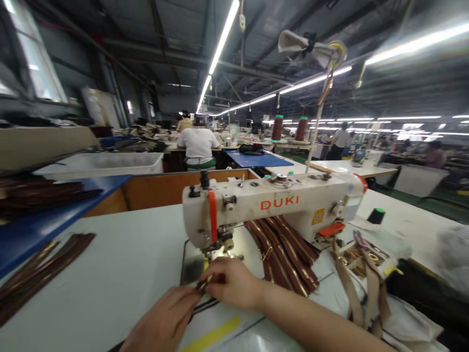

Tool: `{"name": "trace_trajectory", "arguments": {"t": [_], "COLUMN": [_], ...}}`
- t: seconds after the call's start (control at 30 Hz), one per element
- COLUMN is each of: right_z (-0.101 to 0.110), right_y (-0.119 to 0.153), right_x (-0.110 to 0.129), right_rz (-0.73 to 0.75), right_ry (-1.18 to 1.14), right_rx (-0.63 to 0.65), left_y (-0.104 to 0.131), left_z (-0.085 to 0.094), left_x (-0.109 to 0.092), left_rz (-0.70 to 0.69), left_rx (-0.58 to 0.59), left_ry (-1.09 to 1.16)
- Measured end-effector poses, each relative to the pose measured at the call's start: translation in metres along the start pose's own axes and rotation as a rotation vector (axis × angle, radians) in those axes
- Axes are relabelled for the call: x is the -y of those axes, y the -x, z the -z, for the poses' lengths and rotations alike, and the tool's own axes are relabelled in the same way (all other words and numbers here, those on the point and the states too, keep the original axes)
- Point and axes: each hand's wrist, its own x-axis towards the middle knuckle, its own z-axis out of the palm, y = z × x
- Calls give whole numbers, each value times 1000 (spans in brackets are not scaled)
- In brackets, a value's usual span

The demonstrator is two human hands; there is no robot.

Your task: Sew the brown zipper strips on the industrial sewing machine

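Observation:
My left hand [166, 313] and my right hand [230, 281] meet just in front of the needle area of a white sewing machine [249, 205]. Between their fingertips they pinch a dark brown zipper [202, 285], its metal glinting; most of it is hidden by the fingers. A brown strip trails out below my left hand at the bottom edge. Under the machine's arm, to the right of my hands, lie several brown zippers with gold teeth [282, 254] side by side. More brown zipper strips [54, 274] rest on the table at the left.
A box of small metal parts [366, 259] stands right of the machine, with beige straps [373, 288] hanging over it. A black thread cone [376, 215] stands behind. At the left are a blue surface [73, 210] and a white bin [106, 164]. A person [200, 144] sits ahead.

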Motion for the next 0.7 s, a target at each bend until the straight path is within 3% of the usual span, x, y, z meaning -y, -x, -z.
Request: {"name": "trace_trajectory", "arguments": {"t": [0.2, 0.7], "right_z": [1, 5], "right_y": [9, 8], "right_x": [1, 5], "right_rz": [108, 112], "right_ry": [50, 119], "right_rx": [-54, -22], "left_y": [-19, -18], "left_z": [16, 20], "left_x": [-30, -31], "left_rz": [143, 318], "left_rx": [60, 115], "left_ry": [58, 174]}}
